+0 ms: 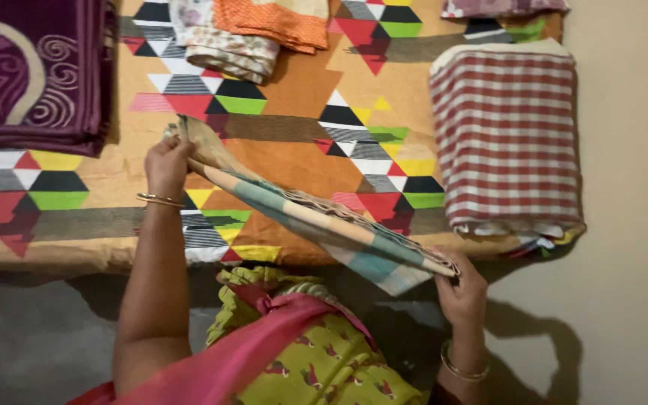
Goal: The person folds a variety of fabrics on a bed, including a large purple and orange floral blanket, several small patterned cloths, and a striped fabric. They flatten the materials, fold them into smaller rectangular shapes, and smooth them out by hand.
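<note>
Both hands are on the same piece of fabric here, a striped cloth (316,221) in teal, tan and cream bands that's folded into a long narrow strip. The left hand (166,166) has its fingers closed around one end, up over the bed (294,161), and the right hand (460,289) pinches the other end shut just off the bed's near edge. So the cloth hangs stretched on a diagonal between them, held slightly up off the surface rather than lying flat. My guess is it's kept taut like that so the layered edges line up and the fold stays neat.

The bed is covered with a patterned sheet, orange with coloured triangles. Other folded stuff sits around the edges, well apart from the hands: a red and white checked stack (508,139) on the right, a purple blanket (31,71) with pale swirls at the far left, and a floral cloth (223,41) with an orange cloth (275,21) on top at the far side. Looks like the middle is left open as working room.
</note>
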